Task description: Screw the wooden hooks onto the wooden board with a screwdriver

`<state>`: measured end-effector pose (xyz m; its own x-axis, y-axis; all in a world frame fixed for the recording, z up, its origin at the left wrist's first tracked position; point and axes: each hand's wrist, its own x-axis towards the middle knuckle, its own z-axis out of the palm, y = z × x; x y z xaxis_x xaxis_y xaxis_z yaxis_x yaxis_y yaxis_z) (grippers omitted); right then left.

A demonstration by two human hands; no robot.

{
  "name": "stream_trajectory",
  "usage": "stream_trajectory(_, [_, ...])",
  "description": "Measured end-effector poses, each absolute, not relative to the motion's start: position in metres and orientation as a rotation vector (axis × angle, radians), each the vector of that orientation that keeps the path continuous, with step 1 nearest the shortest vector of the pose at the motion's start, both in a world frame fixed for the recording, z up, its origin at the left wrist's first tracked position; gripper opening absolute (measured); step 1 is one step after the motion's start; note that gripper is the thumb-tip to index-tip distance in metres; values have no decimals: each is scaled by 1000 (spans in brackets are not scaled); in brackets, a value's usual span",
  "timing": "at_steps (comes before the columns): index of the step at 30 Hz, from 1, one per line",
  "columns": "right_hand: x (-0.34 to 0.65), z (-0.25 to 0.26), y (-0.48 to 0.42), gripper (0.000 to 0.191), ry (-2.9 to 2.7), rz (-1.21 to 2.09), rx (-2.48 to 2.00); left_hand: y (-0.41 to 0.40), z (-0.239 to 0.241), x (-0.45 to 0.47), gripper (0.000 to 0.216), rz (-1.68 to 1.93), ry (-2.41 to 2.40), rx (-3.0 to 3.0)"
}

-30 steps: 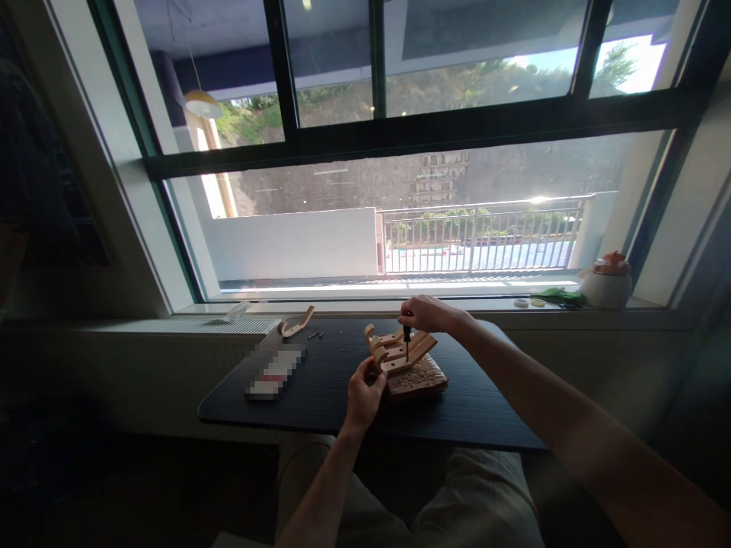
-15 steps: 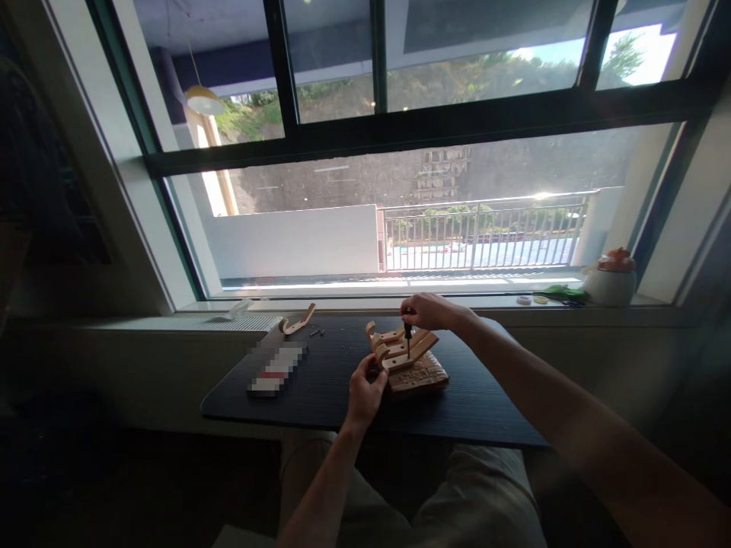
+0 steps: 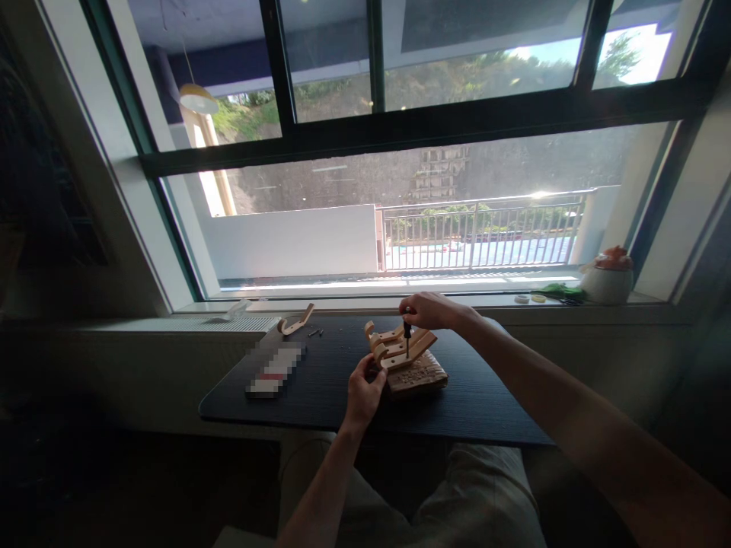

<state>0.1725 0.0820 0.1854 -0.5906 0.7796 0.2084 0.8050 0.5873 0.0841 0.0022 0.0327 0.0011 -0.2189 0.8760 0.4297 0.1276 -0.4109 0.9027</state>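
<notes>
A light wooden rack with curved hooks (image 3: 400, 352) lies on a wooden base piece (image 3: 419, 375) in the middle of the dark table (image 3: 320, 388). My right hand (image 3: 431, 310) is closed on the top of a small black screwdriver (image 3: 406, 339), which stands upright with its tip on one hook arm. My left hand (image 3: 364, 390) grips the near left end of the hooks.
A loose wooden hook (image 3: 295, 323) and a few small screws (image 3: 315, 332) lie at the table's back left, beside a flat pixelated object (image 3: 275, 368). On the window sill at the right stand a white pot (image 3: 605, 278) and green items (image 3: 557, 291).
Both hands stay where they were on the screwdriver and the hooks. Only the camera has shifted slightly.
</notes>
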Motion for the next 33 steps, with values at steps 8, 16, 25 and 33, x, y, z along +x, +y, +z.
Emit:
stream_trajectory(8, [164,177,82,30,-2662,-280,-1324,31,4,2,31,1684,1230,1485])
stream_trajectory(16, [159,178,80,35,-2667,-311,-1360,33,0,1,32,1665,1206,1504])
stream_trajectory(25, [171,176,84,30,-2697,-261,-1376,33,0,2,32,1697,1215,1500])
stream_trajectory(33, [167,171,88,36,-2647,-298,-1429,31,4,3,31,1697,1231,1505])
